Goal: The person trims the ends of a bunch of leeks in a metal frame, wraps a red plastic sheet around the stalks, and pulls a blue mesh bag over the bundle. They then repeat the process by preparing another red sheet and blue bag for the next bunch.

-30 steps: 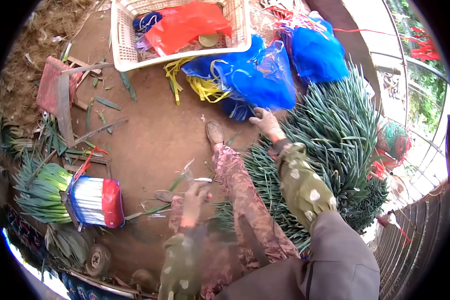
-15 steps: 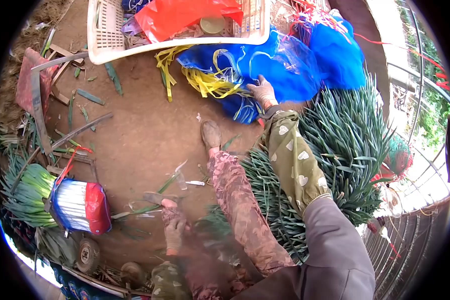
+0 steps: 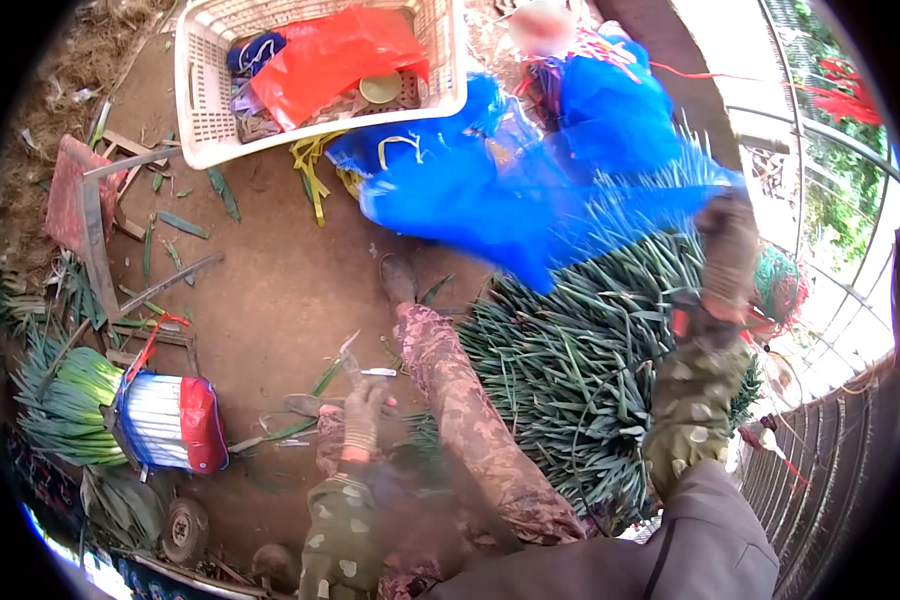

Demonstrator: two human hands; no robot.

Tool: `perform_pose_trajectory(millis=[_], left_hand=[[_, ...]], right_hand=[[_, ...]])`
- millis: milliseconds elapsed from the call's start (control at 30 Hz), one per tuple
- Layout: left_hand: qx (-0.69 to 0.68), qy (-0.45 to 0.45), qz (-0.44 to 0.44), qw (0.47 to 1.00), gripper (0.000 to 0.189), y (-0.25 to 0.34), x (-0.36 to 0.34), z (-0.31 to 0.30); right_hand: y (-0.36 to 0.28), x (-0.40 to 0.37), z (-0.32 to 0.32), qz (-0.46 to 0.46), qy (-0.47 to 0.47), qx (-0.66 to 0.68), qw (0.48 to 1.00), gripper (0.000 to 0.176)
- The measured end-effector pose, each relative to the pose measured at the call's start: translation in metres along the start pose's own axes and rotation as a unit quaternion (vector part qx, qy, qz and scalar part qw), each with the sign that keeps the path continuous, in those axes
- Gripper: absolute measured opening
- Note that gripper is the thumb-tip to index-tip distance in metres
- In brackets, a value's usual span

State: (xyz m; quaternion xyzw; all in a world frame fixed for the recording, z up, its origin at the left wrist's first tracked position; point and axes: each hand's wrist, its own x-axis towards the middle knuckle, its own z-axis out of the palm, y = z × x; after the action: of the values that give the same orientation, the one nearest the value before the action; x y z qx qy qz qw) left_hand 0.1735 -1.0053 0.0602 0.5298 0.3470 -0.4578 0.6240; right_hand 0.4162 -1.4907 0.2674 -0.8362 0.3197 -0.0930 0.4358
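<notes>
My right hand point(image 3: 727, 235), in a glove, reaches far to the right and grips one end of a blue mesh bag point(image 3: 470, 210). The bag stretches from beside the basket across the leaf tips, blurred by motion. Beneath the right arm stands a large mass of green onions point(image 3: 570, 360), leaves upward. My left hand point(image 3: 363, 412), also gloved, hovers low by my legs, fingers loosely extended and nothing visible in them. A wrapped green onion bundle point(image 3: 155, 420), white stalks in blue net with a red end, lies at the left.
A white plastic basket point(image 3: 195, 95) holds red plastic sheeting point(image 3: 340, 60) and a round container point(image 3: 379, 89). Yellow ties point(image 3: 313, 175) hang beside it. At left are a metal frame point(image 3: 92, 215) and a small wheel point(image 3: 185, 530). A wire fence point(image 3: 800, 130) borders the right.
My right hand has moved from the bag pile near the basket to the right, pulling a blue mesh bag out over the green onions. My left hand has risen slightly.
</notes>
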Motion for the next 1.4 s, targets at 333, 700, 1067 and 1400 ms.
perform_pose_trajectory(millis=[333,700,1067,1400], left_hand=[[-0.234,-0.122,-0.040,0.964,0.053,0.082,-0.043,0.015],[0.188,0.005,0.268,0.945,0.048,0.088,-0.138,-0.080],[0.366,0.233,0.435,0.789,0.058,-0.026,-0.217,-0.163],[0.469,0.149,0.436,0.754,0.032,-0.061,-0.262,-0.175]], right_hand=[[0.096,-0.247,0.078,0.195,-0.111,0.050,0.973,0.019],[0.089,-0.538,0.198,0.260,-0.721,-0.004,0.642,0.033],[0.043,-0.335,0.264,0.203,-0.594,0.010,0.778,0.057],[0.004,-0.490,0.385,-0.042,-0.856,-0.053,0.512,0.029]])
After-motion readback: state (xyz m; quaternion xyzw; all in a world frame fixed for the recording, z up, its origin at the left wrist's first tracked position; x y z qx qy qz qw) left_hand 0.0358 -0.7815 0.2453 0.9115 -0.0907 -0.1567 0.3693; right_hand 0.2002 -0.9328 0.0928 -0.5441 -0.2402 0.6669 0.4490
